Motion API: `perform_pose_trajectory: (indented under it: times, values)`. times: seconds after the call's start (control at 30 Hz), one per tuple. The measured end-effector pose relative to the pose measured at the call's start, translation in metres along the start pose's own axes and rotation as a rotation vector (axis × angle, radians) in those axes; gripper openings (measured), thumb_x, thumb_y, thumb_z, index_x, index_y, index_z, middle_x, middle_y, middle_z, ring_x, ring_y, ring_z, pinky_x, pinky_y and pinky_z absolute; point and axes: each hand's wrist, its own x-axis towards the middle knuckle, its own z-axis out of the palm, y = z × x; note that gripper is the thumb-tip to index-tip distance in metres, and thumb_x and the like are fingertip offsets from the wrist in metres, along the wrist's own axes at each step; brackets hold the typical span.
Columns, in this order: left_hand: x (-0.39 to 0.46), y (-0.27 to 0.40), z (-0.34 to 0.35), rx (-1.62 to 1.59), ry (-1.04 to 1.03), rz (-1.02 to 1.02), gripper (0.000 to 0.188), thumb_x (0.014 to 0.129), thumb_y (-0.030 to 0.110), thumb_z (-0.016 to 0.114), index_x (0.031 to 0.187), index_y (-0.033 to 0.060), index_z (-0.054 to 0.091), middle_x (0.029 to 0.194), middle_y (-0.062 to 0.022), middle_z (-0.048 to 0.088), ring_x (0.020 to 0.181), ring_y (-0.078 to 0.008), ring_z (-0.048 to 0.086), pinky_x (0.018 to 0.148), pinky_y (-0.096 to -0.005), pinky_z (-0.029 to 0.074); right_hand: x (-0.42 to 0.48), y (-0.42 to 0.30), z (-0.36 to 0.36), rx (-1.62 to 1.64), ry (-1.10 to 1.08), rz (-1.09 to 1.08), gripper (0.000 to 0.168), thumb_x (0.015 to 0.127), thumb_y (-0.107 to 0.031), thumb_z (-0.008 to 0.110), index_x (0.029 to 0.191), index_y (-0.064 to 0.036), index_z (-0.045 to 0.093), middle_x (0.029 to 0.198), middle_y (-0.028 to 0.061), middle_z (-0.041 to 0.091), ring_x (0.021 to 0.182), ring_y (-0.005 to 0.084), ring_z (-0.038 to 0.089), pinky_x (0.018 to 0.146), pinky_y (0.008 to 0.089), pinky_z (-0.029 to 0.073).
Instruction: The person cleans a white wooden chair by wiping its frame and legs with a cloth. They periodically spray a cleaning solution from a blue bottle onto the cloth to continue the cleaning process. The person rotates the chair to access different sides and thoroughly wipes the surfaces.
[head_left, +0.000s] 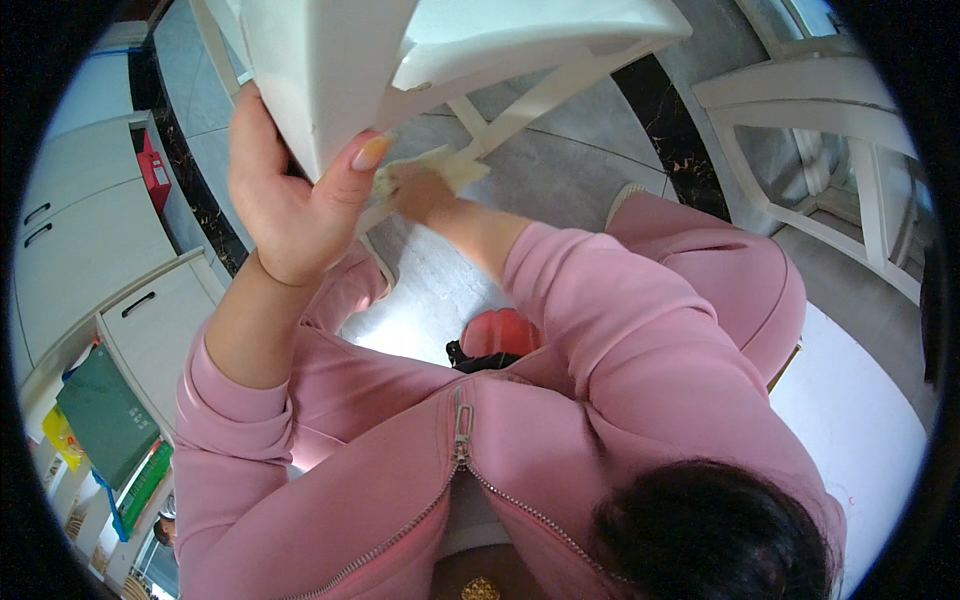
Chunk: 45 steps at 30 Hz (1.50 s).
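Observation:
A white chair (540, 45) takes up the top middle, its glossy seat chipped along the near edge. My left hand (300, 187) grips a thick white upright of it, the thumb along the near face and the fingers round the far side. Lower down, my right hand (420, 191) presses a pale yellow cloth (469, 169) around a white bar or leg of the chair. That hand is slightly blurred, and the cloth and the bar partly hide each other. Crossing struts (525, 109) run beneath the seat.
Another white chair or frame (795, 97) stands at the right. White cabinets (97, 240) line the left, with a green folder (109, 416) on a shelf. A red object (499, 334) lies on the grey tiled floor (405, 247) between my legs. A white surface (847, 420) is at lower right.

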Motion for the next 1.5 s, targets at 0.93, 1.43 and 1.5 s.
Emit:
perform_pose_trajectory:
  times: [0.93, 1.43, 1.5]
  values:
    - [0.009, 0.010, 0.009, 0.199, 0.007, 0.080, 0.058, 0.080, 0.046, 0.070, 0.111, -0.0003, 0.052, 0.091, -0.0083, 0.058, 0.078, -0.0172, 0.056, 0.071, -0.0305, 0.047, -0.013, -0.062, -0.003, 1.644, -0.141, 0.224, 0.034, 0.075, -0.011, 0.063, 0.106, 0.002, 0.059, 0.099, 0.0136, 0.063, 0.087, 0.0265, 0.062, 0.077, 0.0386, 0.050]
    - [-0.001, 0.004, -0.006, 0.288, 0.009, 0.011, 0.068, 0.069, 0.051, 0.076, 0.104, -0.0011, 0.049, 0.082, -0.0186, 0.061, 0.072, -0.0343, 0.063, 0.063, -0.0363, 0.050, -0.068, 0.049, -0.354, 0.662, 0.239, 0.777, 0.033, 0.086, -0.025, 0.058, 0.111, -0.004, 0.058, 0.098, 0.0098, 0.062, 0.086, 0.0225, 0.060, 0.073, 0.0390, 0.048]
    - [-0.002, 0.004, -0.006, 0.278, 0.018, 0.032, 0.068, 0.070, 0.050, 0.076, 0.104, -0.0010, 0.048, 0.082, -0.0191, 0.061, 0.072, -0.0358, 0.063, 0.062, -0.0374, 0.050, -0.062, 0.054, -0.372, 0.605, 0.285, 0.749, 0.030, 0.083, -0.018, 0.062, 0.109, -0.003, 0.059, 0.095, 0.0107, 0.063, 0.084, 0.0229, 0.062, 0.071, 0.0382, 0.049]
